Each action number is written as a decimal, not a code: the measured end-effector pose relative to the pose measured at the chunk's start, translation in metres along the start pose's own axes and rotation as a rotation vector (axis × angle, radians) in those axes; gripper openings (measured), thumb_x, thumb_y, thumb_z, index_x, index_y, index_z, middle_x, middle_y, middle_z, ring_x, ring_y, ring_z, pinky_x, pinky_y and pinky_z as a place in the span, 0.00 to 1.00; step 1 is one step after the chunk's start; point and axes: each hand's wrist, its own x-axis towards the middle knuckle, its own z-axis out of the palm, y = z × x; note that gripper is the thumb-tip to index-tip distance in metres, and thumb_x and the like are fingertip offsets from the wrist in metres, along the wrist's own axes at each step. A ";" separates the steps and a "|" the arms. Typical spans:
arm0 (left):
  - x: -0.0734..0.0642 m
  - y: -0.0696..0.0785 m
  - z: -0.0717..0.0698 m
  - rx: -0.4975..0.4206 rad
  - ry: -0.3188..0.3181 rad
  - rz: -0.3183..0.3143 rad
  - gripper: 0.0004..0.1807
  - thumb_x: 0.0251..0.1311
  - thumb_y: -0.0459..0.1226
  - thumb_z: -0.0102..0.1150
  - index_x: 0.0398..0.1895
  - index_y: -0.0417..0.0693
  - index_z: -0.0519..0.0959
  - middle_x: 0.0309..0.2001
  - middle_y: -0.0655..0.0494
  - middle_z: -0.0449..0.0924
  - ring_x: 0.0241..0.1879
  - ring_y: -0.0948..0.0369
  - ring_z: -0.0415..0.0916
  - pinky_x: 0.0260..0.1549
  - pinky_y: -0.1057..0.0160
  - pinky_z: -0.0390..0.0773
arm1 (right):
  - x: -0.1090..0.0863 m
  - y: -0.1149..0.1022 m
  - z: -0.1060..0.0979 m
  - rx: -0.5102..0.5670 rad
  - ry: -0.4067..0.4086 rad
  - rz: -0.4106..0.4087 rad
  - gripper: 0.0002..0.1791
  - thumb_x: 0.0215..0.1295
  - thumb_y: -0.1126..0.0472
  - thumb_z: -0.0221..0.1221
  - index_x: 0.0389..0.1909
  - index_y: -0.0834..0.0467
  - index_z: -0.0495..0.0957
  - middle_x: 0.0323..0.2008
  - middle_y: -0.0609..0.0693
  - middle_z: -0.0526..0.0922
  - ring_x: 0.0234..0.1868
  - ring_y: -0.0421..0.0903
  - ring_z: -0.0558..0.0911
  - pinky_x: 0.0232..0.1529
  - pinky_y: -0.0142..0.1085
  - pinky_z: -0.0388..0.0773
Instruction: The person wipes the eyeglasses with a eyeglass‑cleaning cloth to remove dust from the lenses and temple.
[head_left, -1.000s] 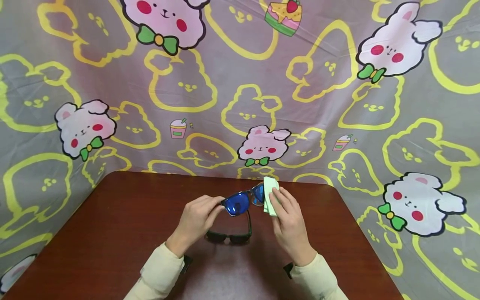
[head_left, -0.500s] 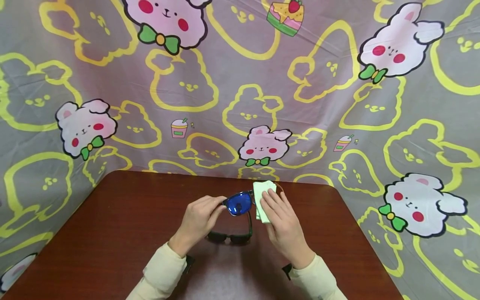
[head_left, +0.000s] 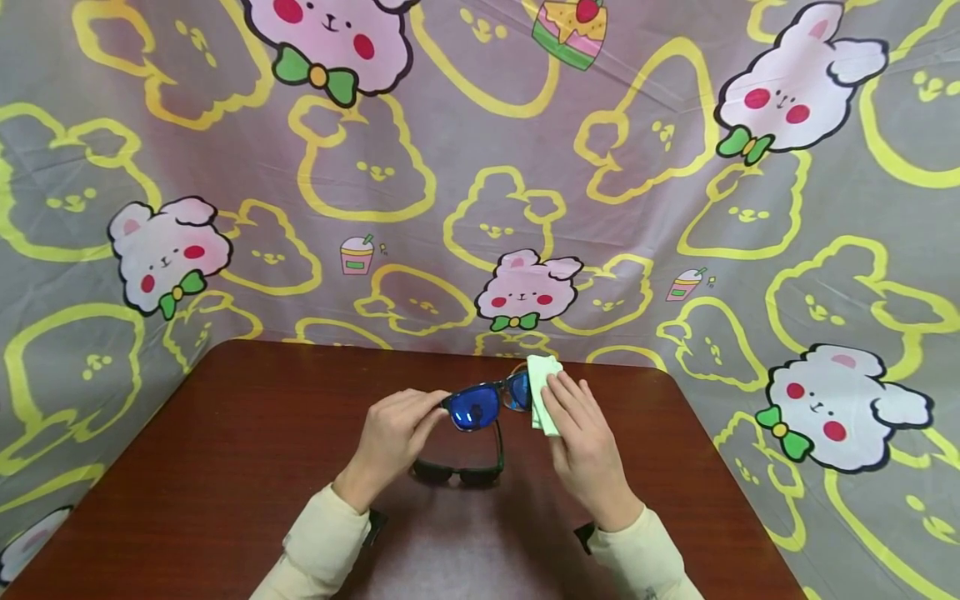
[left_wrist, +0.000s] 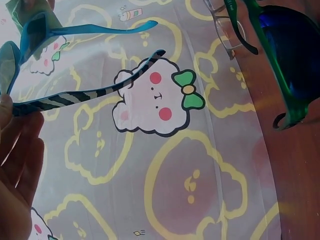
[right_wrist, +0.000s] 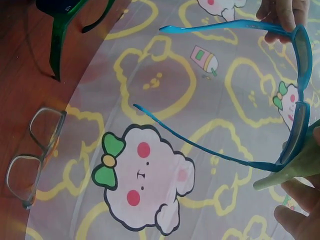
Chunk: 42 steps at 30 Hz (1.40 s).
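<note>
Blue sunglasses (head_left: 475, 407) are pinched by the left hand (head_left: 392, 435).

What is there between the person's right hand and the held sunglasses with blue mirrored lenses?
A folded pale-green cloth lies between the right hand and the held blue sunglasses; the head and right wrist views show it.

Below the centre of the head view, the left hand (head_left: 393, 437) is pinching blue-framed sunglasses (head_left: 474, 407), their mirrored blue lenses slanting up rightward, both temples (left_wrist: 75, 98) extending unfolded. The right hand (head_left: 585, 442) is holding a folded pale-green cloth (head_left: 540, 396) over the right-hand lens's outer part.
</note>
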 end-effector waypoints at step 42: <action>0.006 0.010 0.007 -0.072 0.014 -0.021 0.10 0.59 0.36 0.62 0.42 0.42 0.82 0.30 0.57 0.82 0.31 0.63 0.76 0.30 0.64 0.74 | 0.007 -0.027 0.009 0.047 -0.004 -0.103 0.18 0.73 0.60 0.45 0.52 0.68 0.77 0.54 0.62 0.77 0.58 0.61 0.73 0.61 0.53 0.61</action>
